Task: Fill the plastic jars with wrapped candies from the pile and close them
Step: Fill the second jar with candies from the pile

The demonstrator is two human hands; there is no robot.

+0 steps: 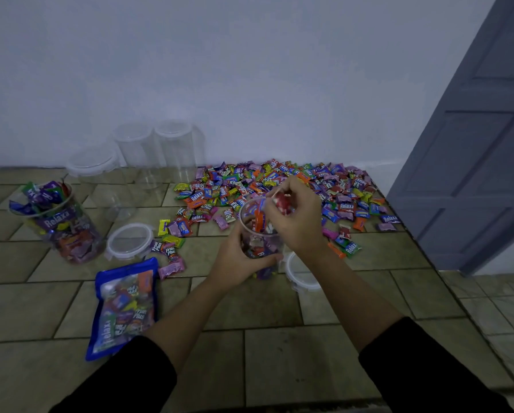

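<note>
A clear plastic jar (251, 225), partly filled with wrapped candies, stands on the tiled floor at the centre. My left hand (238, 257) grips its lower wall. Over the jar's mouth, my right hand (297, 216) holds a few red and white wrapped candies (281, 201). Behind the jar spreads the big pile of colourful candies (294, 186). A full, open jar (62, 225) stands at the left. One lid (129, 241) lies left of centre, another lid (302, 275) lies just right of the held jar.
Three empty clear jars (136, 150) stand against the white wall at the back left, one with a lid on. A blue candy bag (124, 305) lies on the floor near my left forearm. A grey door (473, 162) stands at the right.
</note>
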